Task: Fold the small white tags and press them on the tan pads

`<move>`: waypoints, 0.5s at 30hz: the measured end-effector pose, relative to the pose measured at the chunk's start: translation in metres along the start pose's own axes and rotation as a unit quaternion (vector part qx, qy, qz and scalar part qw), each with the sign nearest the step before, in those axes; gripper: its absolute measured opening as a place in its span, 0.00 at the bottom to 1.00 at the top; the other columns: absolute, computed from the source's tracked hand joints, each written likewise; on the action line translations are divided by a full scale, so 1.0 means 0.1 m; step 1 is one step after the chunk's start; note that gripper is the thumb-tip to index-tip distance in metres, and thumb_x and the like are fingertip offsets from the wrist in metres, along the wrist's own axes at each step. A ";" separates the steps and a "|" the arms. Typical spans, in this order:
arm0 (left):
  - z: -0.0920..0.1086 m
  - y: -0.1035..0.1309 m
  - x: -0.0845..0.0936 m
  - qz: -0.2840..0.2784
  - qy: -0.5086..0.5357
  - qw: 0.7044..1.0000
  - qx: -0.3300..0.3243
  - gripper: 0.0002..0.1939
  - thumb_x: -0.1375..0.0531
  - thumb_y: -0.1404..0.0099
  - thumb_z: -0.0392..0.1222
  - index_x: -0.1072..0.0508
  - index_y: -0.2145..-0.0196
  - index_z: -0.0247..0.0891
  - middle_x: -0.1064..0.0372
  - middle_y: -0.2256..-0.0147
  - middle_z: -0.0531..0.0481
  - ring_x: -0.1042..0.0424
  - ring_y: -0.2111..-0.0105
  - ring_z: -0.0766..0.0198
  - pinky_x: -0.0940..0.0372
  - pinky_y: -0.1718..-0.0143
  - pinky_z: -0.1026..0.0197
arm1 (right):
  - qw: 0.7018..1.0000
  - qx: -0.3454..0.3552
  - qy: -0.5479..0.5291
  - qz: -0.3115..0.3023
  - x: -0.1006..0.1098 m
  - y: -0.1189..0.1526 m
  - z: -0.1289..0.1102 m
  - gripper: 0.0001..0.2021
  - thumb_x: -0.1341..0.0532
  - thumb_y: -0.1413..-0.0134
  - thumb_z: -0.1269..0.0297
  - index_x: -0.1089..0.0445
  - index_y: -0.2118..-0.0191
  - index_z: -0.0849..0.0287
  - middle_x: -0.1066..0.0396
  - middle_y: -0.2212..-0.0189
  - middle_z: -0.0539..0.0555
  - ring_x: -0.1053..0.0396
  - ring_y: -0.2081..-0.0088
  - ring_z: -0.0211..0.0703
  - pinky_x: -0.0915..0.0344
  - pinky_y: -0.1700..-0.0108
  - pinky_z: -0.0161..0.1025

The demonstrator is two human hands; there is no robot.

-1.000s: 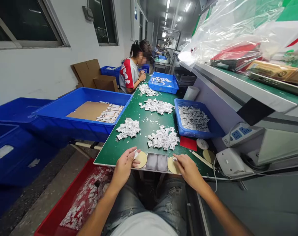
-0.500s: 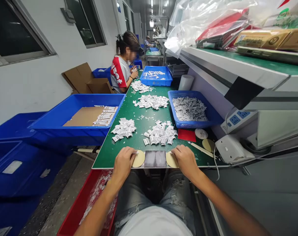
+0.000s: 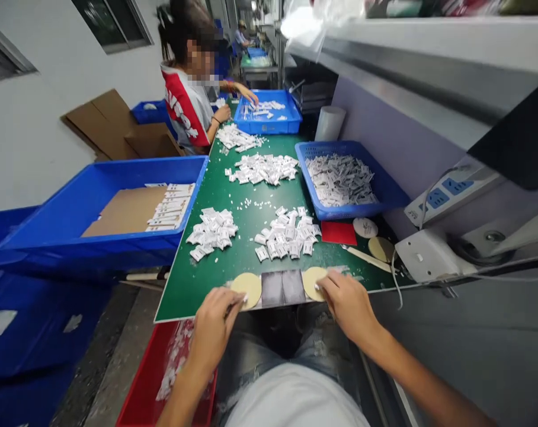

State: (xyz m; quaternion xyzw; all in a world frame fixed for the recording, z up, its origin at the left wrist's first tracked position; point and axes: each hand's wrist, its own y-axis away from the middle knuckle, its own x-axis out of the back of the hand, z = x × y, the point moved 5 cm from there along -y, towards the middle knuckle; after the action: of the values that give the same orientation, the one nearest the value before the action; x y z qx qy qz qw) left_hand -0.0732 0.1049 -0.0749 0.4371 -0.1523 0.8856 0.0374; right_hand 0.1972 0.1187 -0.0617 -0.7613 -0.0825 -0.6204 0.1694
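My left hand (image 3: 213,320) is closed in a pinch at the table's front edge, with a tiny white piece (image 3: 245,298) at its fingertips, over the left pale yellow disc (image 3: 247,284). Over the right yellow disc (image 3: 311,277), my right hand (image 3: 349,305) pinches another tiny white piece (image 3: 317,287). The pieces' exact kind is too small to make out. Between the discs lie two dark grey rectangular pads (image 3: 282,288), side by side. Just beyond, small white plastic parts form a left pile (image 3: 213,231) and a right pile (image 3: 289,234).
A blue basket (image 3: 346,212) of white parts stands at right, near a red card (image 3: 339,232) and a cream-handled tool (image 3: 369,259). Another pile (image 3: 264,169) lies farther back. A co-worker (image 3: 186,107) sits at the far left side, reaching into a blue tray (image 3: 269,127).
Both hands have drawn slightly down toward me, uncovering more of the yellow discs. My view has tilted down and closer. The co-worker's one hand has moved out to the blue tray.
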 end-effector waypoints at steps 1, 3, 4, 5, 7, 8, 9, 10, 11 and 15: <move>0.00 -0.01 0.00 0.008 0.000 1.000 0.007 0.06 0.44 0.31 0.38 0.27 0.65 0.40 0.29 0.67 0.49 0.34 0.64 0.58 0.41 0.61 0.59 | 1.000 -0.004 -0.003 0.006 0.00 0.00 0.01 0.10 0.45 0.35 0.69 0.27 0.65 0.57 0.30 0.70 0.53 0.37 0.69 0.42 0.52 0.65 0.39; 0.02 -0.02 0.03 0.033 -0.015 0.999 0.017 0.07 0.44 0.31 0.39 0.28 0.68 0.40 0.29 0.68 0.48 0.34 0.65 0.57 0.41 0.62 0.58 | 1.000 -0.020 -0.009 0.013 -0.01 -0.01 0.04 0.09 0.45 0.36 0.69 0.27 0.65 0.58 0.30 0.69 0.54 0.36 0.68 0.42 0.50 0.65 0.39; 0.04 0.00 0.05 0.037 -0.019 0.999 0.016 0.08 0.44 0.32 0.39 0.28 0.69 0.40 0.30 0.68 0.47 0.34 0.65 0.57 0.41 0.62 0.57 | 0.999 -0.028 -0.013 0.013 0.00 0.00 0.06 0.09 0.45 0.36 0.69 0.28 0.66 0.58 0.30 0.69 0.54 0.36 0.67 0.42 0.50 0.66 0.39; 0.07 0.04 0.07 0.036 -0.015 0.999 0.014 0.09 0.44 0.32 0.39 0.27 0.70 0.40 0.30 0.69 0.47 0.34 0.65 0.57 0.41 0.62 0.57 | 0.999 -0.029 -0.022 0.011 0.01 0.03 0.07 0.09 0.45 0.36 0.70 0.28 0.67 0.58 0.30 0.69 0.54 0.35 0.67 0.43 0.49 0.66 0.39; 0.09 0.19 0.11 0.006 0.024 1.000 0.015 0.09 0.43 0.32 0.39 0.26 0.70 0.40 0.29 0.69 0.47 0.33 0.65 0.57 0.39 0.62 0.58 | 0.998 -0.015 -0.068 0.006 0.04 0.14 0.08 0.10 0.46 0.37 0.72 0.29 0.68 0.58 0.31 0.70 0.54 0.35 0.67 0.44 0.46 0.65 0.39; 0.08 0.28 0.12 -0.019 0.060 0.998 0.022 0.08 0.42 0.33 0.41 0.25 0.70 0.41 0.28 0.69 0.48 0.32 0.66 0.57 0.38 0.63 0.59 | 0.994 -0.003 -0.112 0.003 0.06 0.21 0.08 0.10 0.46 0.38 0.72 0.29 0.67 0.57 0.30 0.69 0.54 0.34 0.65 0.45 0.44 0.64 0.39; 0.05 0.37 0.12 -0.050 0.096 0.994 0.034 0.08 0.40 0.35 0.42 0.24 0.70 0.41 0.27 0.69 0.48 0.30 0.66 0.57 0.37 0.64 0.59 | 0.987 -0.009 -0.163 0.005 0.09 0.27 0.10 0.09 0.47 0.38 0.71 0.29 0.64 0.57 0.29 0.67 0.54 0.33 0.63 0.45 0.42 0.61 0.39; 0.01 0.43 0.14 -0.041 0.128 0.989 0.061 0.06 0.39 0.35 0.44 0.23 0.67 0.42 0.26 0.68 0.48 0.29 0.66 0.57 0.36 0.64 0.60 | 0.976 -0.030 -0.213 0.020 0.11 0.31 0.12 0.09 0.47 0.37 0.70 0.29 0.59 0.56 0.29 0.65 0.54 0.32 0.61 0.45 0.40 0.59 0.39; -0.04 0.45 0.17 -0.025 0.162 0.982 0.089 0.07 0.38 0.36 0.45 0.22 0.64 0.43 0.25 0.65 0.47 0.28 0.64 0.57 0.35 0.64 0.60 | 0.963 -0.055 -0.260 0.038 0.13 0.33 0.15 0.10 0.47 0.36 0.68 0.30 0.54 0.55 0.28 0.62 0.54 0.31 0.60 0.45 0.39 0.58 0.39; -0.12 0.19 0.19 0.097 0.338 0.917 0.187 0.17 0.33 0.43 0.51 0.23 0.59 0.40 0.25 0.60 0.45 0.26 0.58 0.54 0.33 0.60 0.59 | 0.883 -0.136 -0.440 0.090 0.07 0.15 0.15 0.11 0.47 0.37 0.60 0.32 0.53 0.55 0.29 0.63 0.53 0.30 0.67 0.43 0.35 0.64 0.39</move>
State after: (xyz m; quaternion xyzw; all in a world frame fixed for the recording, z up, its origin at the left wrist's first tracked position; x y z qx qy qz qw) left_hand -0.0974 0.0889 -0.0715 0.0937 -0.0042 0.9922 -0.0816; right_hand 0.2176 0.1093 -0.0597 -0.9758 0.0053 -0.2084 0.0655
